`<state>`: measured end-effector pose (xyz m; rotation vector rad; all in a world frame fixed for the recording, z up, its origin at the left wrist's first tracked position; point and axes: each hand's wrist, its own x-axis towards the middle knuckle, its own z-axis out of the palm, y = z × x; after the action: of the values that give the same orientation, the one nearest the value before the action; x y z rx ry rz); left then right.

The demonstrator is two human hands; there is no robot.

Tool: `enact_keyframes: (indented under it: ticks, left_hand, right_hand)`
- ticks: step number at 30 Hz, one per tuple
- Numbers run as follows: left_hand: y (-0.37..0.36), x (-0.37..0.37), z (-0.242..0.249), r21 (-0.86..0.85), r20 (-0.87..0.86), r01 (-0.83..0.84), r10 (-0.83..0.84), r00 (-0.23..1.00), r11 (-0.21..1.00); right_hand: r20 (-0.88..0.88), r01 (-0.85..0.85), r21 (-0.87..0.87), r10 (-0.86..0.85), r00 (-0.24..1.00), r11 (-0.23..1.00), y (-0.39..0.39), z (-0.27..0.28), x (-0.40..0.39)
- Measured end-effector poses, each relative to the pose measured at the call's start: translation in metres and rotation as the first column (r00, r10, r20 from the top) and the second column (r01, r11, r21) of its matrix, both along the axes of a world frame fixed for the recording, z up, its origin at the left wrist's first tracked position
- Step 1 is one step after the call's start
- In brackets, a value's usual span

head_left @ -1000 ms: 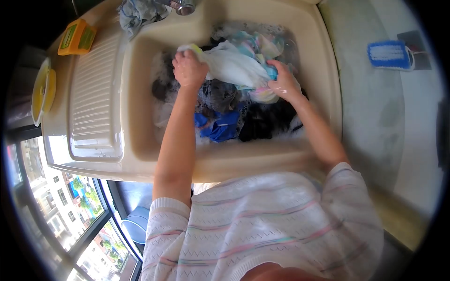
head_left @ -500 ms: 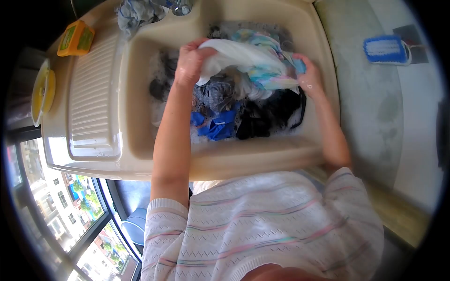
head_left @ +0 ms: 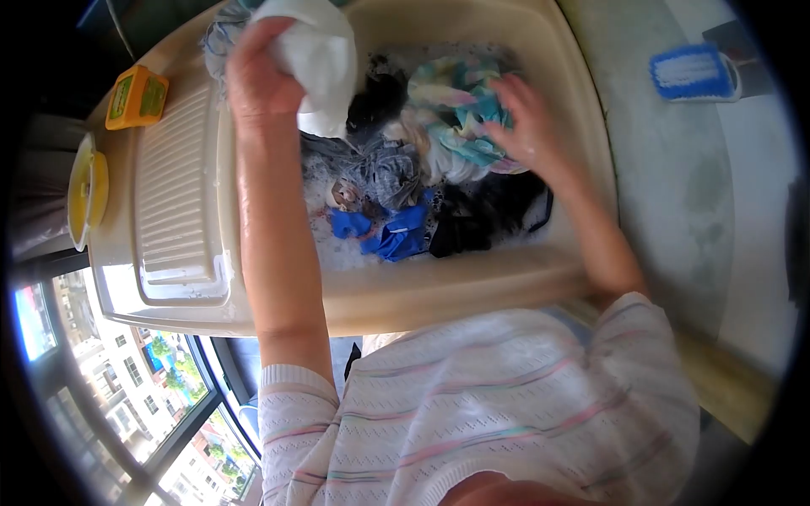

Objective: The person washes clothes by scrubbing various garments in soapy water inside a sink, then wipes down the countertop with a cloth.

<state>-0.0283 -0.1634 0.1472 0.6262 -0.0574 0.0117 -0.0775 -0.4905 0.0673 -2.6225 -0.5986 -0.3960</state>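
Note:
A white cloth point(head_left: 323, 72) hangs from my left hand point(head_left: 260, 80), which is closed round it and raised over the left rim of the basin. My right hand point(head_left: 533, 131) has its fingers spread at the right edge of a teal and pastel patterned cloth point(head_left: 460, 105), which lies bunched on the pile. In the soapy water below are a grey garment point(head_left: 390, 173), a bright blue cloth point(head_left: 396, 234) and black clothing point(head_left: 477, 215).
The beige sink point(head_left: 456, 287) has a ribbed washboard point(head_left: 179, 190) on its left. A yellow box point(head_left: 137, 97) and a yellow bowl point(head_left: 88, 190) sit past it. On the ledge to the right lies a blue brush point(head_left: 692, 72).
The white cloth has gone up and left with my left hand. My right hand has let go of the patterned cloth, which dropped onto the pile.

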Motion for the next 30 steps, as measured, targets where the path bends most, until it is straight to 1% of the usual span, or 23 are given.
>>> enact_keyframes:
  ticks: [1,2,4,6,7,10,11,12,13,14,15,16,17,18,20,22,23,24,25,26,27,28,30]
  left_hand:
    - [-0.008,0.007,-0.008,0.039,-0.052,-0.028,0.03,0.998,0.999]
    - [-0.015,0.012,-0.013,0.08,-0.1,-0.057,0.065,0.993,0.995]
    - [-0.027,0.014,-0.012,0.074,-0.022,0.003,-0.002,1.0,0.997]
    - [-0.033,0.015,-0.004,0.067,0.042,0.056,-0.059,0.997,0.996]
    - [-0.033,0.019,-0.006,0.095,0.011,0.041,-0.042,0.999,0.995]
    - [-0.048,0.026,-0.019,0.219,0.053,0.032,-0.045,0.998,0.975]
    - [-0.054,0.025,-0.029,0.336,-0.035,-0.035,0.049,0.998,0.941]
    - [-0.052,0.032,-0.058,0.592,-0.036,-0.035,0.07,0.997,0.805]
    - [-0.058,0.027,-0.08,0.737,-0.089,0.019,0.069,0.994,0.675]
    - [-0.059,0.03,-0.136,0.904,-0.022,0.009,0.027,0.999,0.428]
    - [-0.062,0.022,-0.181,0.96,0.041,-0.042,-0.011,0.999,-0.278]
    - [-0.077,0.001,-0.183,0.957,-0.162,0.155,-0.012,0.987,-0.244]
    - [-0.083,-0.007,-0.201,0.943,-0.303,0.307,0.05,0.952,-0.131]
    - [-0.084,-0.007,-0.223,0.921,-0.326,0.334,0.074,0.942,-0.198]
    - [-0.085,-0.006,-0.237,0.911,-0.308,0.31,0.05,0.95,-0.271]
    - [-0.082,-0.003,-0.243,0.893,-0.353,0.36,0.076,0.933,-0.271]
    - [-0.082,0.0,-0.245,0.884,-0.371,0.381,0.09,0.924,-0.269]
    - [-0.082,0.001,-0.249,0.894,-0.359,0.362,0.062,0.931,-0.263]
    - [-0.083,0.004,-0.25,0.906,-0.339,0.336,0.032,0.94,-0.257]
    - [-0.083,0.011,-0.253,0.921,-0.311,0.302,0.005,0.95,-0.248]
    - [-0.084,0.013,-0.256,0.945,-0.271,0.276,0.049,0.961,-0.177]
    - [-0.078,0.013,-0.258,0.931,-0.352,0.356,0.056,0.934,-0.079]
    - [-0.067,0.01,-0.218,0.86,-0.503,0.495,0.039,0.864,0.124]
  right_hand:
    - [0.05,-0.074,-0.065,0.077,0.996,0.995,0.015,0.0,-0.001]
    - [0.038,-0.073,-0.235,0.084,0.996,0.969,0.027,-0.012,-0.007]
    - [-0.02,-0.073,-0.456,0.072,0.997,0.887,0.01,-0.071,0.006]
    - [-0.141,0.022,-0.482,-0.102,0.985,0.876,-0.01,-0.104,0.026]
    - [-0.203,0.062,-0.502,-0.188,0.961,0.862,-0.014,-0.112,0.032]
    - [-0.509,-0.03,-0.55,-0.307,0.804,0.835,-0.008,-0.097,0.052]
    - [-0.51,-0.06,-0.595,-0.319,0.799,0.801,0.0,-0.077,0.056]
    - [-0.622,-0.168,-0.551,-0.267,0.736,0.818,-0.001,-0.058,0.072]
    - [-0.724,-0.269,-0.489,-0.215,0.655,0.83,-0.004,-0.041,0.095]
    - [-0.816,-0.36,-0.412,-0.163,0.555,0.837,-0.004,-0.025,0.11]
    - [-0.699,-0.179,-0.255,-0.053,0.713,0.95,0.006,-0.004,0.11]
    - [-0.531,-0.025,-0.044,-0.002,0.847,0.999,0.02,0.005,0.108]
    - [-0.429,-0.056,0.09,0.09,0.899,0.994,0.033,-0.009,0.112]
    - [-0.31,-0.105,0.217,0.17,0.935,0.97,0.047,-0.031,0.116]
    - [-0.192,-0.259,0.166,0.289,0.938,0.951,0.076,-0.099,0.111]
    - [-0.07,-0.063,-0.117,0.055,0.996,0.991,0.098,-0.141,0.096]
    - [-0.34,-0.064,-0.208,-0.011,0.941,0.976,0.101,-0.141,0.106]
    - [-0.574,-0.086,-0.297,-0.106,0.812,0.951,0.103,-0.141,0.118]
    - [-0.622,-0.169,-0.349,-0.093,0.777,0.922,0.101,-0.149,0.132]
    - [-0.662,-0.253,-0.394,-0.083,0.744,0.883,0.098,-0.162,0.15]
    - [-0.701,-0.338,-0.434,-0.076,0.709,0.835,0.097,-0.163,0.16]
    - [-0.619,-0.252,-0.413,-0.067,0.783,0.875,0.094,-0.164,0.161]
    - [-0.434,-0.086,-0.335,-0.072,0.898,0.938,0.088,-0.158,0.16]
